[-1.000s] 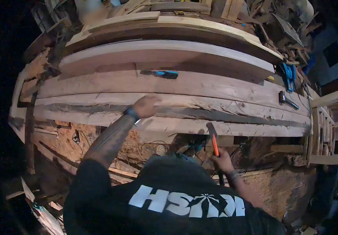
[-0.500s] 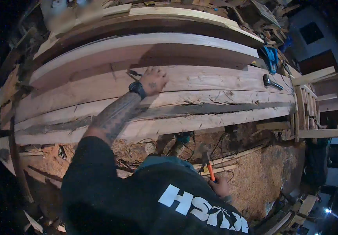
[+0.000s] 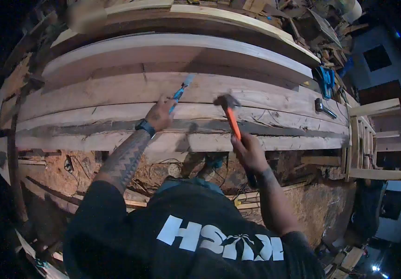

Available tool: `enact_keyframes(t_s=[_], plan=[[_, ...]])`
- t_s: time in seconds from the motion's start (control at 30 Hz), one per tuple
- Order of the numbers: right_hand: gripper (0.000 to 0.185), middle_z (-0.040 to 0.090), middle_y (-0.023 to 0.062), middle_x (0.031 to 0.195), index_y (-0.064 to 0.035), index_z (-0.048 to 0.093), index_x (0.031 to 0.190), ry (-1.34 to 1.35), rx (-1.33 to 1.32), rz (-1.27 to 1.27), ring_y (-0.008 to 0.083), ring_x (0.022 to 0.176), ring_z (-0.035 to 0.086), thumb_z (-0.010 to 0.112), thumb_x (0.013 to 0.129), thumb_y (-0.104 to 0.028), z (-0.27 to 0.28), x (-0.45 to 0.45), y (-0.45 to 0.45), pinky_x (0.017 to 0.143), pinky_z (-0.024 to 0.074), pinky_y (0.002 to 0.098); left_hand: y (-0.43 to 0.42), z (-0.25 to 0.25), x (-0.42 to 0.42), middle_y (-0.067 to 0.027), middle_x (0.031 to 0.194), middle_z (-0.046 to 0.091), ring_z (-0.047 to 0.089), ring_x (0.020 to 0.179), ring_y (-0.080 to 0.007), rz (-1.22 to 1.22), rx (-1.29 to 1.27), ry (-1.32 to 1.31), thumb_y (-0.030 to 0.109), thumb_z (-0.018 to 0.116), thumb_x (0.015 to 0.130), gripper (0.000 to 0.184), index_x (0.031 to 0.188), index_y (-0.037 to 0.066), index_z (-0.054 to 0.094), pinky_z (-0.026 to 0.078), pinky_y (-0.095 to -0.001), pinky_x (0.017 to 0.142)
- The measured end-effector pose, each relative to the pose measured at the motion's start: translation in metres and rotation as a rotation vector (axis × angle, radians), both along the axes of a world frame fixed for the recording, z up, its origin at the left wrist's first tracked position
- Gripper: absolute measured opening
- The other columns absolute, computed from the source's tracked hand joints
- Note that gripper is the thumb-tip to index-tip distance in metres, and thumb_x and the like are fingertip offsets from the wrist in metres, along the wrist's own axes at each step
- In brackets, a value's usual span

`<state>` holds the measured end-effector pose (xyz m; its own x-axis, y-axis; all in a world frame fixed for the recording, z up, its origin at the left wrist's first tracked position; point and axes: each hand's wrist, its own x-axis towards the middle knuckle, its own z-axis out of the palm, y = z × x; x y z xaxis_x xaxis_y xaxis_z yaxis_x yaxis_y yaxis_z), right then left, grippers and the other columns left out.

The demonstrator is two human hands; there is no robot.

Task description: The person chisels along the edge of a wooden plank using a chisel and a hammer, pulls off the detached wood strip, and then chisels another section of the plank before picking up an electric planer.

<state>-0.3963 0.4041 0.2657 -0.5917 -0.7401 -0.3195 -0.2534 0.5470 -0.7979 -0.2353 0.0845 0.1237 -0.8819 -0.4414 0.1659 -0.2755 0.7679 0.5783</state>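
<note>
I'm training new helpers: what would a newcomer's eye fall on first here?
Probably the orange-handled hammer in the right hand, near the middle of the view. Next, the bright blue tool in the left hand, to the hammer's left in the picture. Then the large white letters on the dark shirt, low in the view.

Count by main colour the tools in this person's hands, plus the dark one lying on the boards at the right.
Orange: 1, the hammer in the right hand
Blue: 1, the narrow tool in the left hand
Dark: 1, the short tool on the boards
Total: 3
</note>
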Motion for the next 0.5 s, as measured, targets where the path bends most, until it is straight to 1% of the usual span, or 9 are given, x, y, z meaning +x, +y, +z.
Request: enact_keyframes(t_s=[0.03,0.1,0.2,0.3,0.33,0.4,0.43,0.47,0.5], plan=[[0.031,0.062,0.0075,0.075,-0.0011,0.062,0.106,-0.059,-0.012,0.014,0.0150,0.066,0.059,0.059,0.102,-0.032,0.009,-0.006,-0.024,0.061,0.0473,0.0356,0.001,0.001,-0.004,-0.0222,0.127,0.055,0.061,0.109,-0.0417,0.097,-0.010,-0.009,0.017,0.065,0.087,0.038,0.122,0.005,0.058,0.051,-0.0481,0.093],[0.033,0.062,0.0087,0.072,-0.0016,0.060,0.108,0.013,-0.187,0.034,0.0183,0.063,0.060,0.056,0.103,-0.034,0.013,-0.008,-0.064,0.059,0.0474,0.0386,-0.005,-0.001,-0.011,-0.0253,0.123,0.057,0.060,0.111,-0.0438,0.293,-0.024,-0.034,0.016,0.070,0.085,0.045,0.126,0.003,0.057,0.050,-0.0485,0.095],[0.033,0.064,0.0155,0.073,-0.0019,0.057,0.109,0.108,-0.304,-0.012,0.0300,0.064,0.064,0.053,0.104,-0.034,0.008,-0.008,-0.117,0.061,0.0484,0.0437,-0.036,-0.038,-0.008,-0.0227,0.116,0.061,0.060,0.108,-0.0444,0.263,0.201,0.291,0.025,0.054,0.098,0.037,0.129,0.005,0.057,0.049,-0.0494,0.097],[0.032,0.065,0.0229,0.077,-0.0013,0.055,0.109,0.336,-0.218,0.059,0.0431,0.071,0.065,0.052,0.103,-0.033,-0.038,-0.019,-0.157,0.066,0.0491,0.0510,-0.048,-0.024,-0.015,-0.0239,0.116,0.064,0.059,0.115,-0.0441,0.238,0.054,-0.109,0.021,0.053,0.097,0.042,0.134,0.004,0.056,0.047,-0.0461,0.103],[0.033,0.065,0.0244,0.077,-0.0009,0.056,0.108,0.403,-0.159,0.122,0.0454,0.074,0.064,0.052,0.103,-0.033,-0.067,-0.028,-0.166,0.067,0.0489,0.0524,-0.045,-0.003,-0.017,-0.0252,0.125,0.061,0.057,0.119,-0.0440,0.096,-0.056,-0.197,0.016,0.051,0.095,0.043,0.135,0.004,0.057,0.047,-0.0476,0.103],[0.033,0.064,0.0273,0.078,-0.0001,0.056,0.105,0.537,-0.042,0.240,0.0500,0.078,0.063,0.052,0.103,-0.033,-0.122,-0.044,-0.178,0.071,0.0486,0.0553,-0.047,-0.016,-0.014,-0.0261,0.128,0.058,0.056,0.118,-0.0442,0.090,-0.208,-0.142,0.014,0.050,0.093,0.044,0.136,0.005,0.057,0.047,-0.0501,0.101],[0.032,0.061,0.0197,0.074,-0.0015,0.056,0.101,0.469,-0.068,0.169,0.0385,0.069,0.061,0.053,0.103,-0.034,-0.125,-0.052,-0.184,0.062,0.0478,0.0486,-0.050,-0.028,-0.014,-0.0266,0.129,0.057,0.055,0.118,-0.0443,0.087,-0.288,-0.113,0.013,0.050,0.092,0.045,0.136,0.006,0.057,0.047,-0.0514,0.100],[0.032,0.059,0.0122,0.070,-0.0030,0.055,0.098,0.400,-0.096,0.096,0.0270,0.059,0.059,0.054,0.102,-0.035,-0.108,-0.052,-0.190,0.054,0.0470,0.0420,-0.053,-0.029,-0.017,-0.0263,0.125,0.056,0.055,0.114,-0.0450,0.066,-0.328,0.009,0.013,0.050,0.092,0.038,0.128,0.006,0.061,0.048,-0.0551,0.096],[0.032,0.056,0.0079,0.066,-0.0038,0.053,0.095,0.238,-0.116,0.036,0.0212,0.052,0.056,0.055,0.102,-0.035,-0.093,-0.051,-0.191,0.047,0.0451,0.0387,-0.058,-0.030,-0.018,-0.0262,0.125,0.056,0.055,0.114,-0.0450,0.074,-0.279,-0.101,0.013,0.050,0.092,0.037,0.127,0.005,0.061,0.048,-0.0548,0.097]])
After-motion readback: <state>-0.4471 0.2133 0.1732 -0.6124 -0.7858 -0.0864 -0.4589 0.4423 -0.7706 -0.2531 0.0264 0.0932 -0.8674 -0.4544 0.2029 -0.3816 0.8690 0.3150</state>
